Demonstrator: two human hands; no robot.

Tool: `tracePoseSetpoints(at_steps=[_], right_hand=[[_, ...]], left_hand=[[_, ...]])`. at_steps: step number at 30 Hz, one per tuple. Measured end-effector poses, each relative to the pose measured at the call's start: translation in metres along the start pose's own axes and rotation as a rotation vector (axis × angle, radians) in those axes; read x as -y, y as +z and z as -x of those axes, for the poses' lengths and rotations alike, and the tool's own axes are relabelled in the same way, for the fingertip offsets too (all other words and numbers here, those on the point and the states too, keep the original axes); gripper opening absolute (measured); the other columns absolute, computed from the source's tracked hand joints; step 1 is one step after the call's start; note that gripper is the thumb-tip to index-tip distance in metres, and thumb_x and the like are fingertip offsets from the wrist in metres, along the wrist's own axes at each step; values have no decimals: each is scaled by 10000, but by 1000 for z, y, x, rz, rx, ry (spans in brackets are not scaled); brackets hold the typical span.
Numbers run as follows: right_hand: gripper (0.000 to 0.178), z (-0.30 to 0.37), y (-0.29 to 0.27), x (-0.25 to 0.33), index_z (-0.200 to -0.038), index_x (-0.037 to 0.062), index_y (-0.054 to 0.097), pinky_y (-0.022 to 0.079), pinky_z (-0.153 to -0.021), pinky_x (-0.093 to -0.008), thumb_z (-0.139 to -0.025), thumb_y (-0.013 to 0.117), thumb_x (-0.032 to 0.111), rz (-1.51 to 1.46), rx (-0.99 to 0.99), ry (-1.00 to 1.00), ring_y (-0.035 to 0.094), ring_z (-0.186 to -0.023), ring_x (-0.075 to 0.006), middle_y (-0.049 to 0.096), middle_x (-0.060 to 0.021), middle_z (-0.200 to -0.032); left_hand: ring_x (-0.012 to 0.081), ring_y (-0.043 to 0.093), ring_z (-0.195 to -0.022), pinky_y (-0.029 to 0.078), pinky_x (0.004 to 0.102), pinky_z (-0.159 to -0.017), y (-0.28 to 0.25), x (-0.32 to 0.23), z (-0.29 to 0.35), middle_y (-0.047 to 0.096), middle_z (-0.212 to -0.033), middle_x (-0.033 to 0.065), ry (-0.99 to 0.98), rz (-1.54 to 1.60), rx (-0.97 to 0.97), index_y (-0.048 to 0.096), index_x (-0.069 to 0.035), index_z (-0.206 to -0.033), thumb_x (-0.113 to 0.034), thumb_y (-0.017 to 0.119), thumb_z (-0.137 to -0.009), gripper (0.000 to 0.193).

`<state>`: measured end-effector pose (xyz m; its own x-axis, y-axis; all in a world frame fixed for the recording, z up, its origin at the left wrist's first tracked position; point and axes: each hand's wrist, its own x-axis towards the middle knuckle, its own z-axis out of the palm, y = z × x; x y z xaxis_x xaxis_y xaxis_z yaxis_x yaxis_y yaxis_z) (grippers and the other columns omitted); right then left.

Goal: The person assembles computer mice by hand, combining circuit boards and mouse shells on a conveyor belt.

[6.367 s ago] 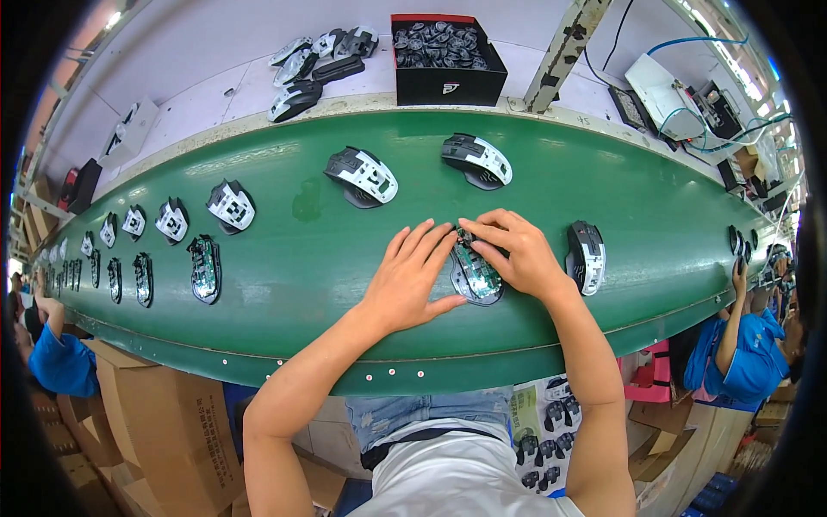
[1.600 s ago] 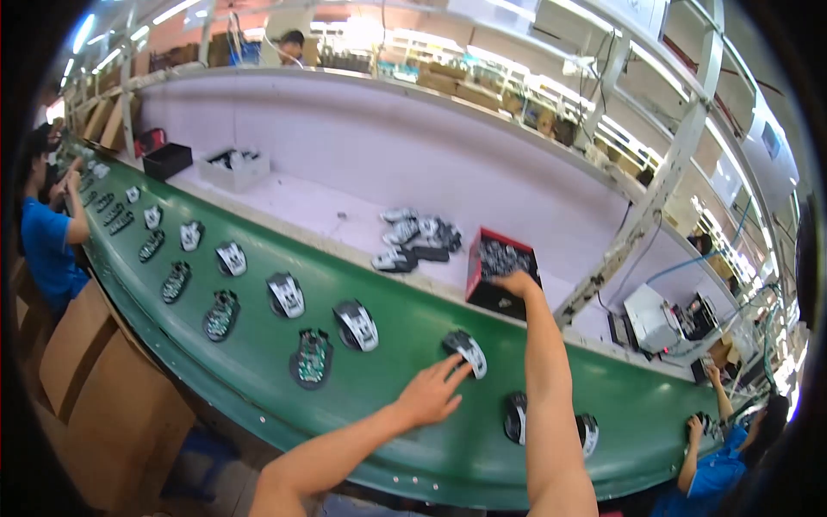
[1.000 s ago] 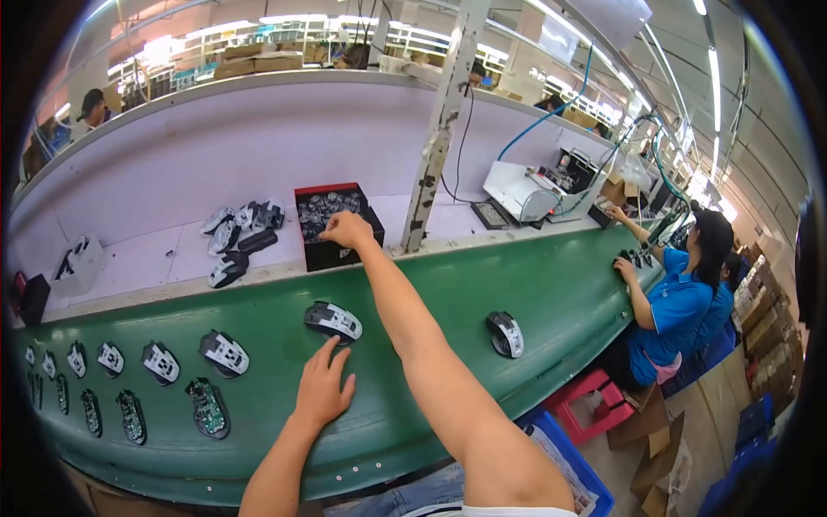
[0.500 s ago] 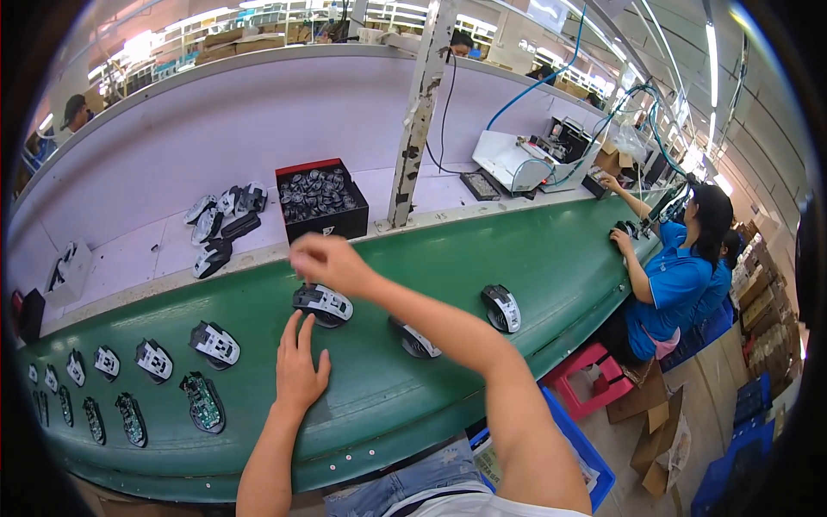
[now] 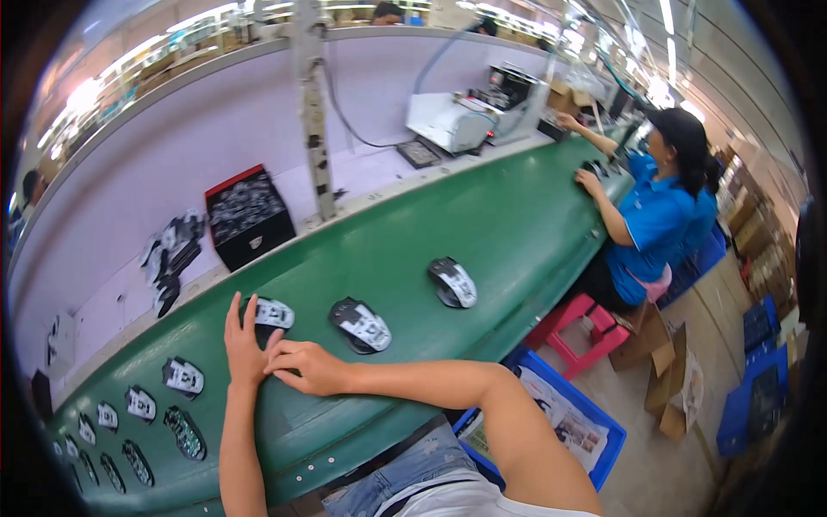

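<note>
Scuffed white post (image 5: 312, 112) stands ahead of you. Lilac partition (image 5: 189, 112) runs behind post, left and right. Pale ledge (image 5: 362, 168) spreads around its foot; green belt (image 5: 379, 246) lies on your side of it. Pink stool (image 5: 586, 334) and beige floor (image 5: 615, 392) sit right of post, nearer you. Bright ceiling tubes (image 5: 668, 15) hang far right of post; hazy white glare (image 5: 86, 93) left.

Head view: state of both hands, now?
Left hand: open, fingers at a black-and-white plastic mouse shell.
Right hand: fingers curled; whether it holds anything cannot be told.
</note>
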<state>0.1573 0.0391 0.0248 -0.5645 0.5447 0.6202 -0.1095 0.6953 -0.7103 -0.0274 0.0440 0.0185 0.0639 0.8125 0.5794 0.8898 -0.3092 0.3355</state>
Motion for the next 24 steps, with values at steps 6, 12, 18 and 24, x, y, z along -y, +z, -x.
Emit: tracePoseSetpoints(at_steps=[6,12,18,24], right_hand=[[218,-16,-5,-21,-1028,18,597,534,-829,-450,-820,659,5,179,-122,-68,636,-986,-385,630,-164,-1019],[321,-18,-17,-6,-1088,56,607,573,-733,-433,-819,755,149,-52,-56,111,718,-845,-361,702,-171,-942],[184,-7,-52,-14,-1035,20,663,583,-699,-361,-858,699,59,169,-124,204,728,-816,-264,712,-155,-982],[242,-1,-60,-20,-1056,38,692,551,-860,-378,-830,661,-43,283,84,295,667,-997,-311,650,-143,-1177]], left_hand=[[397,512,-1311,401,440,-1103,8,20,-9,524,-1431,203,-49,239,65,576,-18,-1263,-99,674,-798,482],[355,528,-1299,414,427,-1086,-27,-10,26,533,-1399,197,-150,309,152,571,-16,-1171,-148,772,-731,502],[431,378,-1418,331,509,-1171,-30,-47,52,411,-1516,224,-4,313,244,487,-57,-1370,-375,925,-624,922],[427,363,-1425,326,527,-1173,-38,-49,54,377,-1532,203,-38,142,366,388,-51,-1500,-548,929,-552,1200]])
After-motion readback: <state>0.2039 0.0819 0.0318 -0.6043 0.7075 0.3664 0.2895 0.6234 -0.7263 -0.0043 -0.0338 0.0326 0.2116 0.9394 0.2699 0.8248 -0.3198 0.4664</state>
